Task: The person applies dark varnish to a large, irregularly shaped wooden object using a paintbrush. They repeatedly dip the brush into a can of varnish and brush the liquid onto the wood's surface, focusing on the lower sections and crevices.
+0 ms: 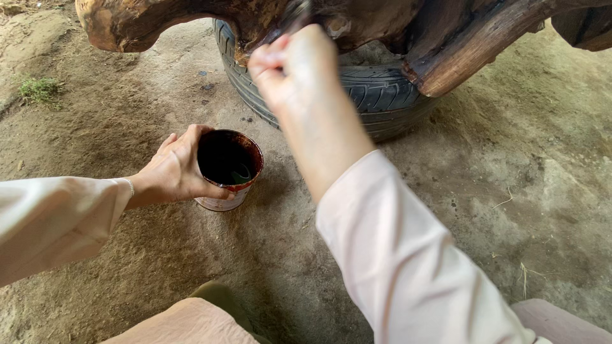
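Pale pink sleeves fill the lower frame. Left hand [173, 171], centre-left, clasps a small tin [227, 169] of dark stain standing on bare earth [523, 191]. Right hand [294, 67], blurred at upper centre, pinches a brush [297, 13] against the glossy carved wood [408, 32] resting on a tyre [376, 95]. Risk: stain may drip onto tyre or soil; loose dirt could foul the tin.

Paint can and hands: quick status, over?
Left hand grips dark-stained can on dirt. Right hand raised, blurred, at glossy wood. Tyre beneath wood.
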